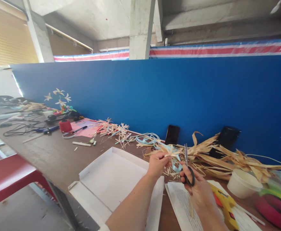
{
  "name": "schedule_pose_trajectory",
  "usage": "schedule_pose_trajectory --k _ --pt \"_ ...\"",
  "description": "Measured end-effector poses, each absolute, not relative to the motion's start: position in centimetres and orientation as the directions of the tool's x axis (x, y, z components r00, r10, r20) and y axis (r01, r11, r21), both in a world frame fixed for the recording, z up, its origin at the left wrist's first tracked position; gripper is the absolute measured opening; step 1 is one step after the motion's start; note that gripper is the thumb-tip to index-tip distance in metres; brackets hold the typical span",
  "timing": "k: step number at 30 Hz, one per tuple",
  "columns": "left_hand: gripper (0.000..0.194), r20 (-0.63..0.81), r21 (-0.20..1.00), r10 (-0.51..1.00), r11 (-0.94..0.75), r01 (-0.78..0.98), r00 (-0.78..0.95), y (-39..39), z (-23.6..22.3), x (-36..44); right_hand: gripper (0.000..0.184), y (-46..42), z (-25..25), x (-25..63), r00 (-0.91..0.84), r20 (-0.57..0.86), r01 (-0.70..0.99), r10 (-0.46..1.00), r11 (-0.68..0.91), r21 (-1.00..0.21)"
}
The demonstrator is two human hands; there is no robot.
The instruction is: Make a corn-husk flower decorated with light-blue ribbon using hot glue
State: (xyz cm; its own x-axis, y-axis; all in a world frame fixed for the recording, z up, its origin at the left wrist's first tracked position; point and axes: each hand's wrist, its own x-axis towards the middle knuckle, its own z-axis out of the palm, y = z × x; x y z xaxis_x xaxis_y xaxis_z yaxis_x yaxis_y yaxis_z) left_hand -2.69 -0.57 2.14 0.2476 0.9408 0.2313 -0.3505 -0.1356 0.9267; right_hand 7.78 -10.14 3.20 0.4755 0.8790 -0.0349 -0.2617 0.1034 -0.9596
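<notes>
Above the table (51,160), left hand (156,165) pinches a pale flower (172,151); right hand (195,186) grips black-handled scissors (185,156), blades up, just beside it. Hands apart, near each other. Flower is between the white box (121,170) and dried husks (241,158). Yellow glue gun (228,205) lies beside right hand.

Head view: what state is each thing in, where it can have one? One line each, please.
Left hand: pinching a pale flower
Pale flower: petals spread
Right hand: holding scissors
Scissors: blades pointing up; can't tell if fully closed
White box: open
Phone: propped upright, face dark
Glue gun: lying on papers
White tub: upright, open-topped
Dried husks: loosely heaped
</notes>
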Motion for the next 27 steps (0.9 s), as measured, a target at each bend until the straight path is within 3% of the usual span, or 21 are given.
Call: schedule_pose_trajectory --k 10,27 --pt "0.029 0.291 0.936 0.861 -0.166 -0.311 0.417 -0.2 2.9 -4.6 0.038 -10.7 3.1 8.1 0.302 -0.067 -0.212 0.951 -0.001 -0.977" --pt "0.034 0.214 0.969 0.809 -0.104 -0.226 0.547 0.1 2.9 -5.1 0.036 -10.7 3.4 8.5 0.339 -0.073 -0.14 0.938 -0.026 -0.99"
